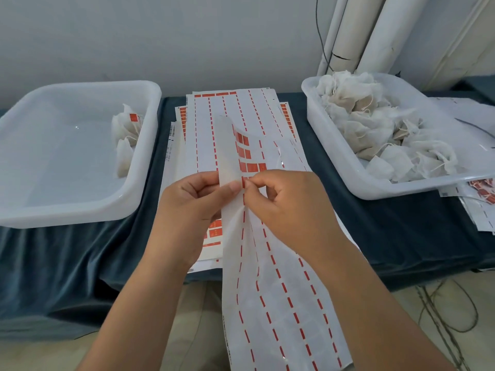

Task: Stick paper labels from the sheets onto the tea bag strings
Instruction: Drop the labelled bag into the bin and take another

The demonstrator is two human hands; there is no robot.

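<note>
A long label sheet point(278, 303) with red dashed lines hangs over the table's front edge, its top part folded back to show several red labels point(247, 156). My left hand point(198, 207) pinches the folded sheet between thumb and fingers. Right beside it, my right hand point(286, 204) pinches at a red label on the sheet's fold. More label sheets point(214, 108) lie stacked flat behind. Unlabelled tea bags point(375, 124) fill the right white bin point(316, 124). A few tea bags point(127, 140), one with a red label, lie in the left white bin point(67, 210).
The table is covered with a dark blue cloth point(401, 236). Used label sheets point(479, 207) lie at the right edge, partly under the right bin. White pipes point(348, 36) and a cable run up the wall behind. Cables lie on the floor at the lower right.
</note>
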